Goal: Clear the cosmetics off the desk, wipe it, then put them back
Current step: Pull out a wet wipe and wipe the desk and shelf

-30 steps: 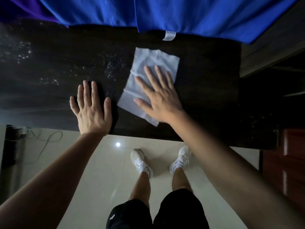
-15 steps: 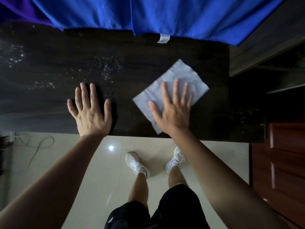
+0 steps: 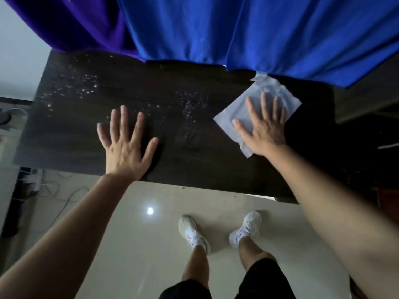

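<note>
Sliding away from the middle, the wipe is now sitting far over on the right side of the desk, close to the back edge where the blue cloth is hanging down. The right hand is lying flat on the wipe with fingers straight and spread, pressing it down, not gripping it. The left hand is staying flat on the desk too, fingers spread, holding nothing. Little shiny specks are showing on the middle and left of the desk, so I think the wiping is only partly done. No cosmetics are showing, so they seem to be off the desk already. No boxes or trays are showing either.
</note>
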A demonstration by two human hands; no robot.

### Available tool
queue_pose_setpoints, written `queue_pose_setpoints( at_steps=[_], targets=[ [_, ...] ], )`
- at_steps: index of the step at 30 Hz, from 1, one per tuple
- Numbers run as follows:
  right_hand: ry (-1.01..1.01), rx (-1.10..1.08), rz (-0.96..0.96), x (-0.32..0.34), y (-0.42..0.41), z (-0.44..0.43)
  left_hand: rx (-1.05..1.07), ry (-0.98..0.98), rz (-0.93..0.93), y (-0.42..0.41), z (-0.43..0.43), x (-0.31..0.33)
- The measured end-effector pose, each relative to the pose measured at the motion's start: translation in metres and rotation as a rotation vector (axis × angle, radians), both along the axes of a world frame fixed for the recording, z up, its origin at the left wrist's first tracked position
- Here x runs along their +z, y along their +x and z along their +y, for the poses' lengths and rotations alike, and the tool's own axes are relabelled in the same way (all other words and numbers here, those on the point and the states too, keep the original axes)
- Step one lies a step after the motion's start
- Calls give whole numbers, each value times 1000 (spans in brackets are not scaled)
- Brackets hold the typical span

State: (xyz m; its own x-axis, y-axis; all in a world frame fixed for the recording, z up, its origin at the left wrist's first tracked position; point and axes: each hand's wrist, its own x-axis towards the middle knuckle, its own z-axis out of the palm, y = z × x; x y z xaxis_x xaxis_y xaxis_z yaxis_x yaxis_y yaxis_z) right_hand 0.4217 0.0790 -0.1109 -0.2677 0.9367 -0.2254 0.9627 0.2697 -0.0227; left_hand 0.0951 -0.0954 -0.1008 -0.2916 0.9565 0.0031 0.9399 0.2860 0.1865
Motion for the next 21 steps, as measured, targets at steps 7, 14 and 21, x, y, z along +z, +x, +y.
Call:
queue_pose_setpoints(
  at_steps=[7,14,21],
  targets=[
    [-8,354,33,0,-124,-3,112,-43,-35,-30,0,-7],
    [-73,858,48,3,-81,-51,99,-81,-41,-30,4,-3],
    [-41,446,55,8,-143,42,96,-107,2,-31,3,-4]
  ],
)
